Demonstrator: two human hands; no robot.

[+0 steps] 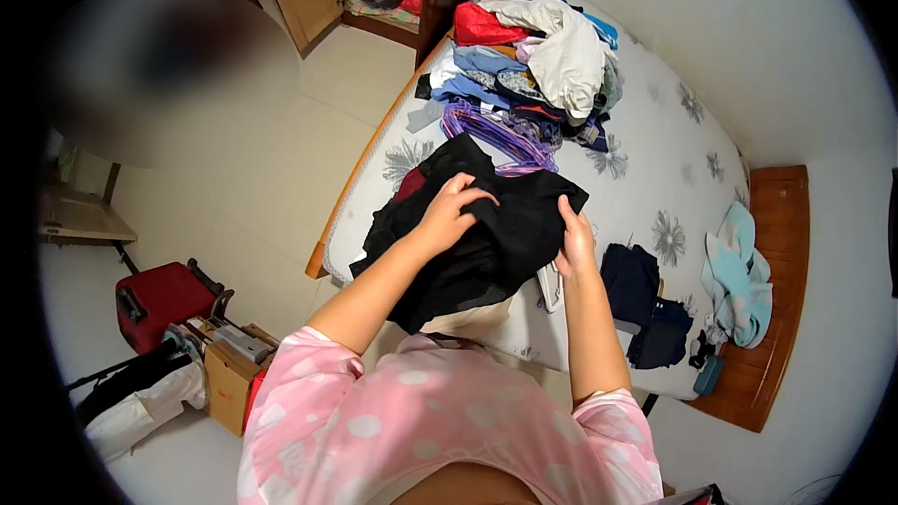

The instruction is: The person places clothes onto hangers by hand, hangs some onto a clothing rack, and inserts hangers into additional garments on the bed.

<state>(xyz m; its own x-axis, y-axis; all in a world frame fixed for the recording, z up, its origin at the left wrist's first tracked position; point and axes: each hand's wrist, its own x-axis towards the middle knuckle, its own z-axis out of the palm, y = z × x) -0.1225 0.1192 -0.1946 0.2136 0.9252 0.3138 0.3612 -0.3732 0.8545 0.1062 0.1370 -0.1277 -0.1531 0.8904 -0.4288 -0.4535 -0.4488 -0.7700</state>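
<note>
A black garment (pixel 510 234) is spread in front of me at the near edge of the bed, its cloth loose and creased. My left hand (pixel 454 210) rests on top of it with the fingers apart. On the garment's right edge, my right hand (pixel 575 238) grips the cloth, thumb on top and fingers underneath. A dark red patch of cloth (pixel 410 184) shows at the left of the black fabric. Under the right side, part of a white hanger-like object (pixel 552 290) sticks out. Beyond the garment lies a bunch of purple hangers (pixel 496 136).
A heap of mixed clothes (pixel 561 51) covers the far part of the bed (pixel 645 173). Folded dark clothes (pixel 645 304) lie to the right, near a light blue cloth (pixel 739 262) on the wooden headboard (pixel 786 290). A red suitcase (pixel 164 304) and a cardboard box (pixel 229 383) stand left.
</note>
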